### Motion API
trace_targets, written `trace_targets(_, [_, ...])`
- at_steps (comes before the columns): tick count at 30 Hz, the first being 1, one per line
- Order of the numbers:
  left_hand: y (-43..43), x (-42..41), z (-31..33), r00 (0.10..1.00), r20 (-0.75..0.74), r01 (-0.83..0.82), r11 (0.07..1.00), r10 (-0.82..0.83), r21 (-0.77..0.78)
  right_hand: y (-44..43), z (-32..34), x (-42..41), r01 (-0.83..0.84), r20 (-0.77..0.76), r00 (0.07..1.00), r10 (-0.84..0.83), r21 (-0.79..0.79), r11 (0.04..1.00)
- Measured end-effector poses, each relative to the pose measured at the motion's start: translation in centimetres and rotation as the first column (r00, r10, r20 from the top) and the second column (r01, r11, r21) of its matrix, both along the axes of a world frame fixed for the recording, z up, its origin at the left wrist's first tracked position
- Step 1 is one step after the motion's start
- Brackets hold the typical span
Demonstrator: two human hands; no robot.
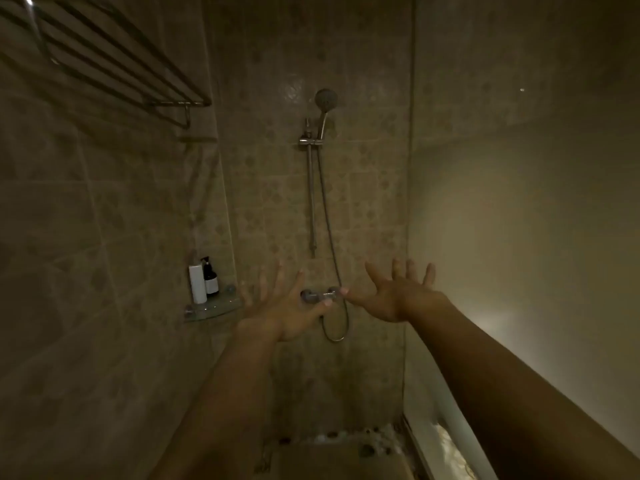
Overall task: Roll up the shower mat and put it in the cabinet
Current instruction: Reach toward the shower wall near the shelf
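Observation:
In the dim head view both my arms stretch forward into a tiled shower stall. My left hand [280, 306] is held up with its palm showing and fingers spread, holding nothing. My right hand [394, 292] is raised beside it, also spread and empty. Far below them, at the bottom edge, a flat brownish shower mat [332, 460] lies on the pebbled shower floor [349, 436]. Only its far part shows between my forearms. No cabinet is in view.
A shower head on a rail [320, 133] and a mixer tap [320, 295] are on the back wall. A glass corner shelf [211, 311] holds two bottles [202, 282]. A metal towel rack [104, 60] hangs upper left. A glass panel [519, 237] and sill close the right.

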State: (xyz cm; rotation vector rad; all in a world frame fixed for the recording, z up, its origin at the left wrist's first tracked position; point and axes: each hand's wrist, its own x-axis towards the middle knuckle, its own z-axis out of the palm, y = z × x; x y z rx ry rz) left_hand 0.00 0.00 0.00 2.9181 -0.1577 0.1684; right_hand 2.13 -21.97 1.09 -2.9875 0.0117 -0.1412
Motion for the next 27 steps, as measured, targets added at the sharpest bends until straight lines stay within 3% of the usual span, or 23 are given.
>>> trace_targets(6, [-0.5,4.8,-1.6,1.0,-0.015,-0.005,0.997,0.006,0.074,-1.3,-1.4,5.0,0.012,-0.004,1.0,-0.012,-0.01,1.0])
trace_targets(13, [-3.2,16.6,-4.2,1.0,0.0,0.021,1.0,-0.021,-0.009,-4.1,-2.8,15.9,0.0,-0.03,1.0,0.0,-0.014,1.0])
trace_targets(20, [-6.8,32.4,-5.0,0.995,0.013,-0.097,0.992,0.099,-0.075,-8.2,-2.1,30.7,-0.07,-0.039,0.997,0.069,-0.037,0.997])
trace_targets(27, [-8.8,42.1,-5.0,0.981,0.001,-0.193,0.98,0.194,-0.046,-9.3,-3.1,42.9,-0.147,-0.1,0.985,0.142,-0.048,0.988])
